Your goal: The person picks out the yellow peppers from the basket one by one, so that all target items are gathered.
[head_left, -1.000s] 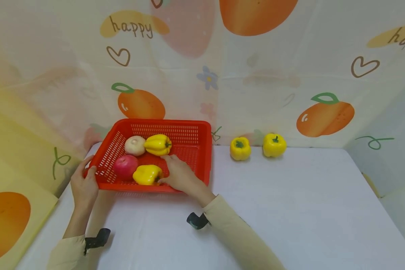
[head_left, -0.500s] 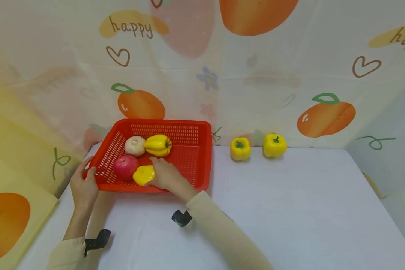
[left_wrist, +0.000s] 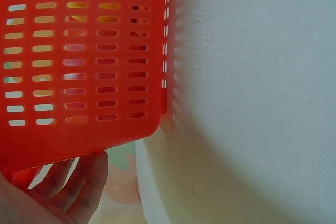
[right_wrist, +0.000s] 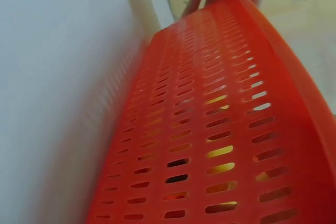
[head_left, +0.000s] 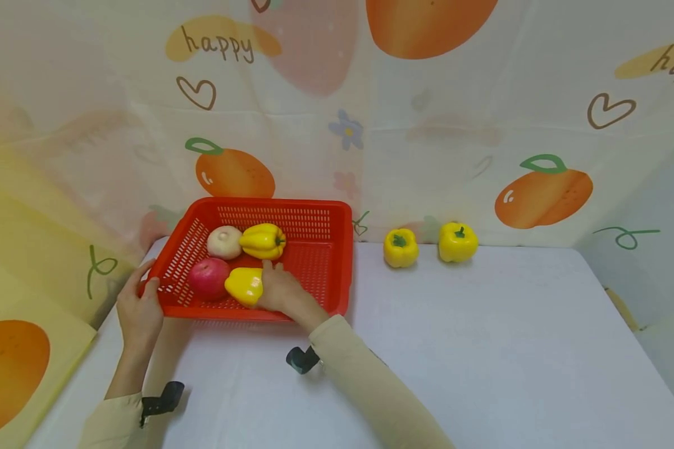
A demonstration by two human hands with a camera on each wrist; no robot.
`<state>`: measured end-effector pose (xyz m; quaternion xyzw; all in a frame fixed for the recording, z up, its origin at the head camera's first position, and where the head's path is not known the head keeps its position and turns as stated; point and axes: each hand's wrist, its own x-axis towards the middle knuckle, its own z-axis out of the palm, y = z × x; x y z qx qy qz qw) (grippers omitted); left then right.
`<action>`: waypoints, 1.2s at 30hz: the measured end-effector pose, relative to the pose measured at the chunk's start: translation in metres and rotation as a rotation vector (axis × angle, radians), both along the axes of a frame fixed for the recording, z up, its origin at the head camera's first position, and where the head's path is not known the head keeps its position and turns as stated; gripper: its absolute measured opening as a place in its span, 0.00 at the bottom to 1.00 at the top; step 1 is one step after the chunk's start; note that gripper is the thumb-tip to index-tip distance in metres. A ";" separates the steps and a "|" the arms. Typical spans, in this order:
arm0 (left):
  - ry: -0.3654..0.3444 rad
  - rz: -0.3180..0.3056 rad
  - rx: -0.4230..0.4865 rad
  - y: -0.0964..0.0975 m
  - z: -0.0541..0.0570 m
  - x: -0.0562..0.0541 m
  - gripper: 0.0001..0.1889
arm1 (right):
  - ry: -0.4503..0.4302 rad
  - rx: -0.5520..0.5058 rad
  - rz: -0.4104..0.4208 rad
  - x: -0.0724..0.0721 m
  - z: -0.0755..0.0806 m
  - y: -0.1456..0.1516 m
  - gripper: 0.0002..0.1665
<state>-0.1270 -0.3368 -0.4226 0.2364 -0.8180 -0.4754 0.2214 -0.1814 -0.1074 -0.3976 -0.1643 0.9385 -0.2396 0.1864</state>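
Note:
A red slotted basket stands on the table in the head view. My left hand grips its left rim, with fingers curled under the edge in the left wrist view. Inside, my right hand holds the yellow bell pepper nearest the front by its right end, which the fingers hide. Left of that pepper is a round pink-red fruit. Behind these lie a round whitish vegetable and another yellow bell pepper, side by side. In the right wrist view, the basket's slotted wall hides most of the contents.
Two more yellow bell peppers, one nearer the basket and one farther right, stand at the back of the white table. A printed cloth backdrop rises directly behind the table.
My right hand has moved left onto the front bell pepper and taken hold of it. That pepper has turned and shifted slightly back. The left hand and basket have stayed in place.

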 end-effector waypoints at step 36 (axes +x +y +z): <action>-0.036 0.010 0.034 0.003 0.003 0.002 0.23 | 0.224 -0.455 -0.026 0.016 0.036 0.063 0.43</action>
